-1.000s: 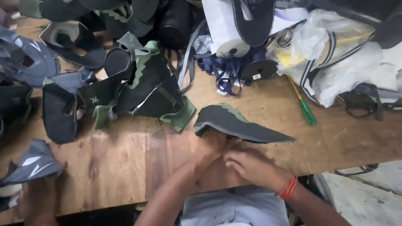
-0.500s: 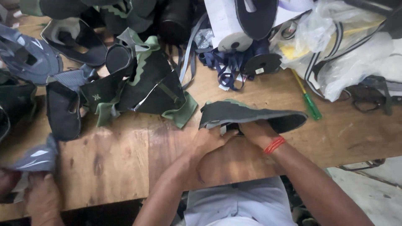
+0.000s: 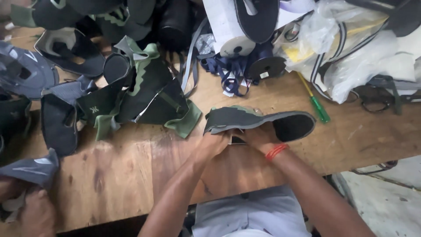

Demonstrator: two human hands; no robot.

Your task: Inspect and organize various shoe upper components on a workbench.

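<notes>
A dark grey shoe upper (image 3: 258, 120) with a green-edged lining lies across the middle of the wooden table (image 3: 118, 175), its open heel end pointing right. My left hand (image 3: 212, 144) grips its near edge at the left. My right hand (image 3: 258, 137), with a red thread band on the wrist, holds the same edge under the middle. Both hands press close together beneath the piece.
A heap of dark and green shoe uppers (image 3: 131, 92) covers the left of the table. Behind are a spool with navy ribbon (image 3: 234, 66), plastic bags (image 3: 359, 52) and a green-handled screwdriver (image 3: 318, 105). Another person's hand (image 3: 35, 210) holds a grey piece (image 3: 30, 169) at lower left.
The shoe upper has been turned and shifted right, its heel opening now facing up. Both my hands moved up under it and closed on its near edge.
</notes>
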